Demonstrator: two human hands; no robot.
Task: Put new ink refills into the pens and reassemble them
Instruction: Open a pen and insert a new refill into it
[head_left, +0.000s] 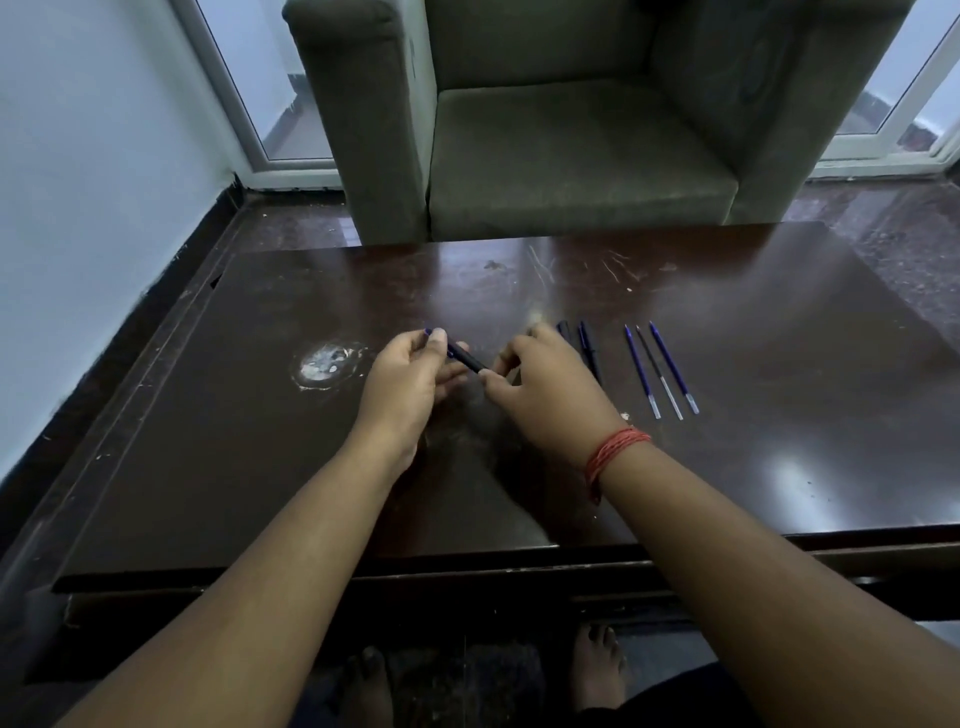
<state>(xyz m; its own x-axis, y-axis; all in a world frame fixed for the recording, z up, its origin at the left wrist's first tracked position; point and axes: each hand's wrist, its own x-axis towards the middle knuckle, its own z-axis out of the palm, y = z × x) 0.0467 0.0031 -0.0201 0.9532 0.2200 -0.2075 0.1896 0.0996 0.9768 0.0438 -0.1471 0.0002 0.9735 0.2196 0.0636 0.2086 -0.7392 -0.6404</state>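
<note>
A dark pen (464, 357) with a blue end is held above the middle of the brown table (260, 441). My left hand (410, 379) grips its upper left part, and my right hand (550, 389) pinches its lower right tip. Two more dark pens (589, 348) lie on the table just behind my right hand, partly hidden by it. Three thin ink refills (662, 371) lie side by side to the right, two blue and one dark, their pale ends toward me.
A white scuff mark (324, 364) sits on the table left of my hands. A grey-green armchair (545, 145) stands close behind the table's far edge. My bare feet (597, 670) show under the near edge.
</note>
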